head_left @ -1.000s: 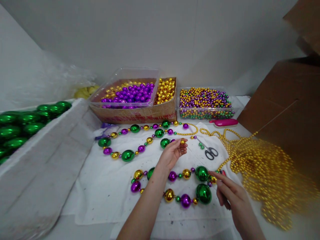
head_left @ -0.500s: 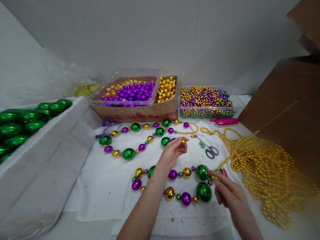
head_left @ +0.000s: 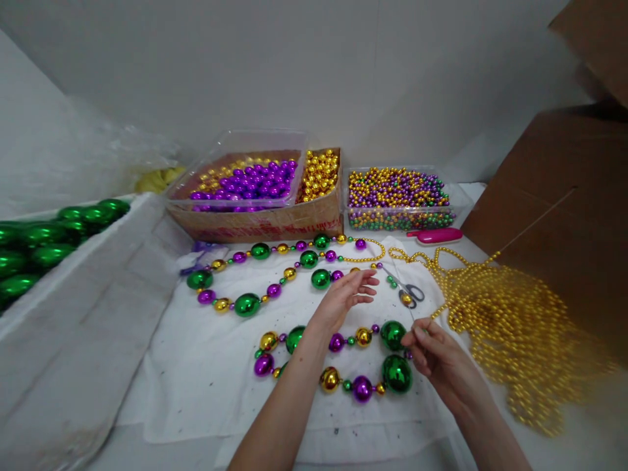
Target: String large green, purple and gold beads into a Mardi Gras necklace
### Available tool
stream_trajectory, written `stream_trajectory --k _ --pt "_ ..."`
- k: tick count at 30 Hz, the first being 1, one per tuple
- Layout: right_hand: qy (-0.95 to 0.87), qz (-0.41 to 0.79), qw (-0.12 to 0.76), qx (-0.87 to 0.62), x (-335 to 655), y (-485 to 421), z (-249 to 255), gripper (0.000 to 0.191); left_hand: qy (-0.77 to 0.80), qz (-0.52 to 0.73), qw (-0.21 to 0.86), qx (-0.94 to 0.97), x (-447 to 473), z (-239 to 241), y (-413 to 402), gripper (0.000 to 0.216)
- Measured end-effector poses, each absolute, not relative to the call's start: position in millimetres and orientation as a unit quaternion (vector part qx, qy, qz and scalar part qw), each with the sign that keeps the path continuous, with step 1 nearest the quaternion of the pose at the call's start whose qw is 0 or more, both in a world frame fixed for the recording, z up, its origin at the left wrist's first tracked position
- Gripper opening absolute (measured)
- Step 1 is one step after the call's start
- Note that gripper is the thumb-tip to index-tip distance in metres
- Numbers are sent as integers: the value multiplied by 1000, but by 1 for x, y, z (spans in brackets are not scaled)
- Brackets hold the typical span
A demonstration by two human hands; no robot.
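Note:
My left hand (head_left: 349, 294) reaches over the white cloth with its fingers stretched out and holds nothing. Just beside it lie a loose green bead (head_left: 321, 279) and a purple bead (head_left: 337, 276). Lower right, my right hand (head_left: 432, 347) pinches a thin string (head_left: 411, 314); a gold bead (head_left: 405, 299) is at the string's upper end, in front of the scissors (head_left: 411, 292). Under both hands rests a bead necklace (head_left: 362, 388) of large green, purple and gold beads, partly hidden by my left forearm. Two big green beads (head_left: 396, 373) sit close to my right fingers.
Behind stand a cardboard box (head_left: 255, 226) with purple and gold beads and a clear tub (head_left: 400, 219) of small mixed beads. A finished-looking strand (head_left: 246, 305), a pink tool (head_left: 439, 235) and gold bead chains (head_left: 510, 327) lie around. Left is a white box (head_left: 73, 314) of green balls.
The gold bead has left my left fingers and is now over the scissors, near my right hand. My left fingers have straightened. The whole view has shifted slightly.

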State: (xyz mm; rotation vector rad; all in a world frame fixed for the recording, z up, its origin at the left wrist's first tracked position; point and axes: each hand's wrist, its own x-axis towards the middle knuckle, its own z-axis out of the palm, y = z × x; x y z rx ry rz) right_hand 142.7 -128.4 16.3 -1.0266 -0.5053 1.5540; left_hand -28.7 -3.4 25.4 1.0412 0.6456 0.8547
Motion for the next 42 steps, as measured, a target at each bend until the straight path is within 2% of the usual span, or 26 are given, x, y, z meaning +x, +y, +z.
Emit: stream_trajectory --k 5,17,32,42 --pt "-171 632 588 -475 151 -128 6 25 423 393 611 542 -22 14 11 33" --pt "-146 607 597 -503 169 -137 -13 27 532 404 387 635 -49 7 58 18" --pt "-146 620 601 -482 169 -150 -22 17 594 323 226 701 -61 5 70 21" --pt "-150 634 588 -479 159 -149 -17 23 567 173 133 794 -38 1 64 34"
